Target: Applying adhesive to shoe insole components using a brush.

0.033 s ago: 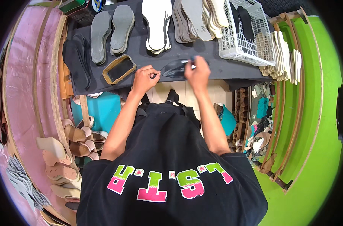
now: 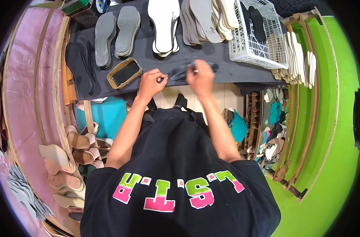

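Observation:
On the dark cloth of the worktable lies a thin, glossy black insole-shaped piece [image 2: 214, 69], lengthwise in front of me. My left hand [image 2: 151, 83] is closed, with thumb and forefinger pinched at the piece's left end. Over the middle of the piece is my right hand [image 2: 200, 78], its fingers curled and smeared by motion. A small dark bluish bit sticks up above those fingers; what tool it belongs to I cannot make out. Left of my left hand sits a tan-rimmed open container [image 2: 139, 70] with a dark inside.
Grey soles [image 2: 105, 39], white soles [image 2: 159, 23] and stacked grey-brown soles [image 2: 203, 23] line the table's far side. A white plastic basket [image 2: 253, 59] holding black pieces stands at right, beside cream soles [image 2: 296, 55]. Black pieces [image 2: 78, 59] lie at far left.
My right hand has moved left along the black piece, uncovering more of its right end. My left hand stays at the left end.

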Tool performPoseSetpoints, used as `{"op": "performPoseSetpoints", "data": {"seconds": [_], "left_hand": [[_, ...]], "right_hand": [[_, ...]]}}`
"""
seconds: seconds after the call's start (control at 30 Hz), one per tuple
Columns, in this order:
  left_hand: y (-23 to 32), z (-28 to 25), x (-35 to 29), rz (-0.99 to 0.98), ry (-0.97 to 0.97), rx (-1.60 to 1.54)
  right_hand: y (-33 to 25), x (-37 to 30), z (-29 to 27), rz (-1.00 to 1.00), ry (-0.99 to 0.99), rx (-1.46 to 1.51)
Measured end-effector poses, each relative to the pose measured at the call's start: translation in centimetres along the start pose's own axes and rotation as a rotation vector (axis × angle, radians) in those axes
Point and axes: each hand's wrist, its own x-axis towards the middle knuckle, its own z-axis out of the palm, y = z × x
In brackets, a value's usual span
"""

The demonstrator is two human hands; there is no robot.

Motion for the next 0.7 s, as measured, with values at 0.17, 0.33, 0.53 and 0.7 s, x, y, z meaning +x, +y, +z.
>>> {"op": "performPoseSetpoints", "data": {"seconds": [0.17,0.33,0.53,0.7], "left_hand": [[-0.3,-0.2,0.0,0.001,-0.040,0.062],[0.2,-0.2,-0.1,-0.044,-0.009,0.025],[0.1,0.1,0.0,0.026,0.028,0.000],[-0.6,0.0,-0.1,0.033,0.016,0.034]], "right_hand": [[-5.1,-1.4,2.7,-0.162,-0.153,0.123],[1.7,0.2,-0.6,0.429,0.066,0.341],[1.7,1.1,-0.4,-0.044,0.037,-0.085],[-5.4,-0.8,2.4,-0.198,-0.199,0.096]]}}
